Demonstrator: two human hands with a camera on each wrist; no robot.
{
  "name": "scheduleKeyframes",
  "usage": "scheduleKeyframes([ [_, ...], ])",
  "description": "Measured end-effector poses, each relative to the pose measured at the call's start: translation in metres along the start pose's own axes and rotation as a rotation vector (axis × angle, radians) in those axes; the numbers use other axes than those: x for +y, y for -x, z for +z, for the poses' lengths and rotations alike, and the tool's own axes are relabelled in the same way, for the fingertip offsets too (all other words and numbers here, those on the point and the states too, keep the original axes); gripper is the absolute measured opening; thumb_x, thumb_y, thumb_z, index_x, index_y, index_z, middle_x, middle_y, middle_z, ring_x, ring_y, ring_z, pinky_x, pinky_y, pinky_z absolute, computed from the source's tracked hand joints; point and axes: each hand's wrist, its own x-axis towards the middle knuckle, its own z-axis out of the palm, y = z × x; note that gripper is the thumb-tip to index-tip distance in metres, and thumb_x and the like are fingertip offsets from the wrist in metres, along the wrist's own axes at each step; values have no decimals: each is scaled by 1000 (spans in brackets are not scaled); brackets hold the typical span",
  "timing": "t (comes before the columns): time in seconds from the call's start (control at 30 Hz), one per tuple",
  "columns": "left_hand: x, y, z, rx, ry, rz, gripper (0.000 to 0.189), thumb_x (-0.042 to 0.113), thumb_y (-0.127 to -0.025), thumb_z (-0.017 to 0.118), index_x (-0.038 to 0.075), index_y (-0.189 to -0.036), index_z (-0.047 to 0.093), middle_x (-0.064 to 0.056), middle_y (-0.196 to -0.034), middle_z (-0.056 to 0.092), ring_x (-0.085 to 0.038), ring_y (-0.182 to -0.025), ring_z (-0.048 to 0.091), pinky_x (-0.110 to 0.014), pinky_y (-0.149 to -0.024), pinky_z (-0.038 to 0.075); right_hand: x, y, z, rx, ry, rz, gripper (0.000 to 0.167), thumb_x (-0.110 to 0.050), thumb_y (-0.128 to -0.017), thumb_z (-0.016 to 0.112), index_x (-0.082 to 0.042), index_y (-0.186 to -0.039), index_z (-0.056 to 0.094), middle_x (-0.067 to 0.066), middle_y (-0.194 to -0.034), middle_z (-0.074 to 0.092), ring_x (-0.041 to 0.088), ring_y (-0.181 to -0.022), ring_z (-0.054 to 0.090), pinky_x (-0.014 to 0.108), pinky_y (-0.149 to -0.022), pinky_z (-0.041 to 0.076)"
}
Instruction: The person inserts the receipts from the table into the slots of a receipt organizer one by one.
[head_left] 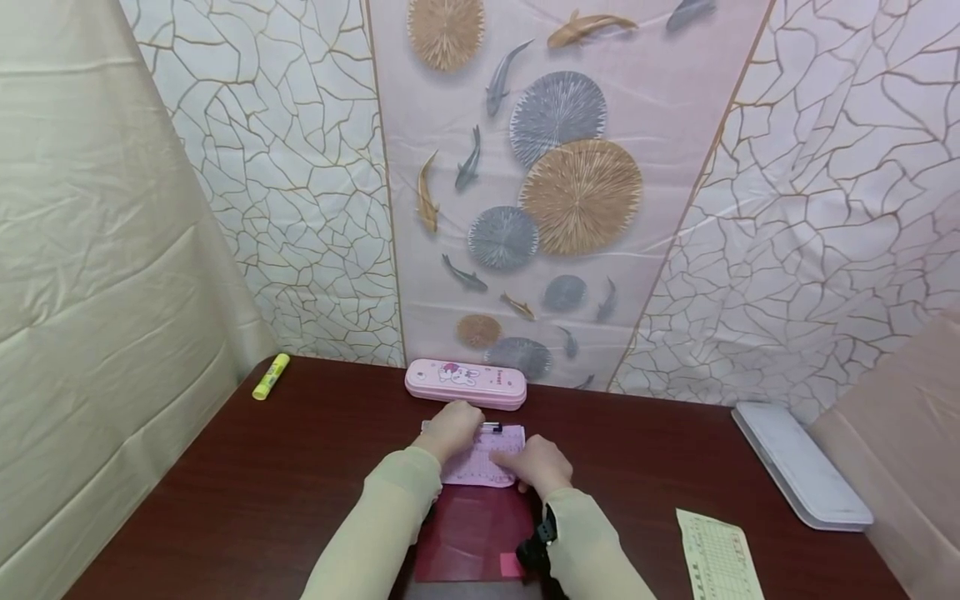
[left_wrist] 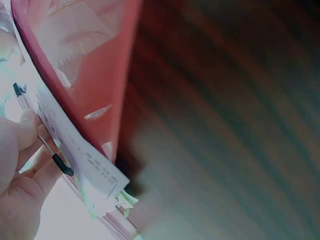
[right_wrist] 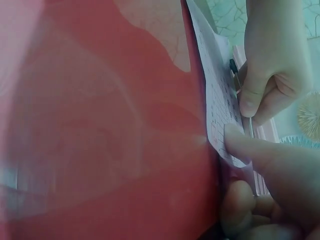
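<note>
A stack of pinkish printed slips point(head_left: 483, 462) lies at the far end of a translucent red folder point(head_left: 472, 533). Across the slips' far edge runs a thin metal rod with black ends point(left_wrist: 61, 164), like a clip bar. My left hand point(head_left: 453, 429) pinches this rod between thumb and fingers. At the slips' right side, my right hand point(head_left: 543, 462) grips the edge, its thumb point(right_wrist: 250, 145) on the printed face and its other fingers curled below. In the left wrist view the slips point(left_wrist: 85, 155) stand slightly lifted along the folder point(left_wrist: 100, 75).
Just beyond the hands sits a pink pencil case point(head_left: 465, 383) with a rabbit picture. A yellow glue stick point(head_left: 271, 377) lies at the far left corner. To the right are a white flat case point(head_left: 802, 467) and a pale yellow printed slip point(head_left: 720, 554). A patterned curtain point(head_left: 525, 292) hangs behind the table.
</note>
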Motion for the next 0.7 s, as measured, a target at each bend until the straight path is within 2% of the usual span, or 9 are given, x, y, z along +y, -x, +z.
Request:
scheduleKeyframes([
  [0.2,-2,-1,3,4,25,-2,15,3,-77,68,14,-68,64,1,-69,64,-18,-75,64,-31,-75,52,-2,-5,1,-7,25,7,49,-57,-75,68,-12,-59,59,2,-43,54,15,-43,54,30,-45,36],
  [0.4,-2,-3,4,17,-8,10,17,2,-74,68,14,-64,62,1,-67,64,-19,-71,63,-31,-70,52,-4,-6,0,-19,22,17,49,-56,-77,67,-13,-57,59,2,-43,54,14,-42,55,30,-45,37],
  [0.57,-2,-4,5,5,-22,9,15,3,-77,68,13,-66,64,0,-69,65,-19,-74,65,-32,-73,53,-4,-5,-2,-31,12,26,50,-57,-78,67,-12,-55,59,2,-43,54,14,-42,54,30,-44,36],
  [0.7,-2,-3,6,27,-29,20,16,3,-76,69,13,-65,63,0,-68,65,-20,-73,65,-32,-73,52,-5,-6,-1,-31,1,30,51,-57,-78,67,-12,-56,58,2,-44,54,14,-42,55,30,-44,36],
])
